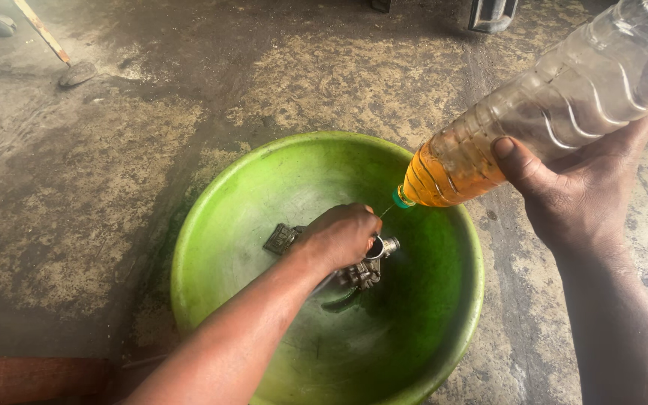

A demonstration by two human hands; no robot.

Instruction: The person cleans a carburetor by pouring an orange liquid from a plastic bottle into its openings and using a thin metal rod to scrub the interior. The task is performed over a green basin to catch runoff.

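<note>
The left hand (pixel 341 235) gripped a metal part (pixel 361 268) inside the green basin (pixel 211 225) on the floor, while the right hand (pixel 575 191), clamped round a tilted bottle (pixel 534 112), trickled amber liquid (pixel 444 176) onto it.

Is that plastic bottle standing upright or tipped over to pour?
Tipped. The right hand holds the plastic bottle slanted, neck down, over the green basin; its amber liquid has pooled at the neck.

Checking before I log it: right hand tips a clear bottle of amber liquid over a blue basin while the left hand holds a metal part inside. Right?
Not quite: the basin is green, as the head view shows. The rest stands.
</note>
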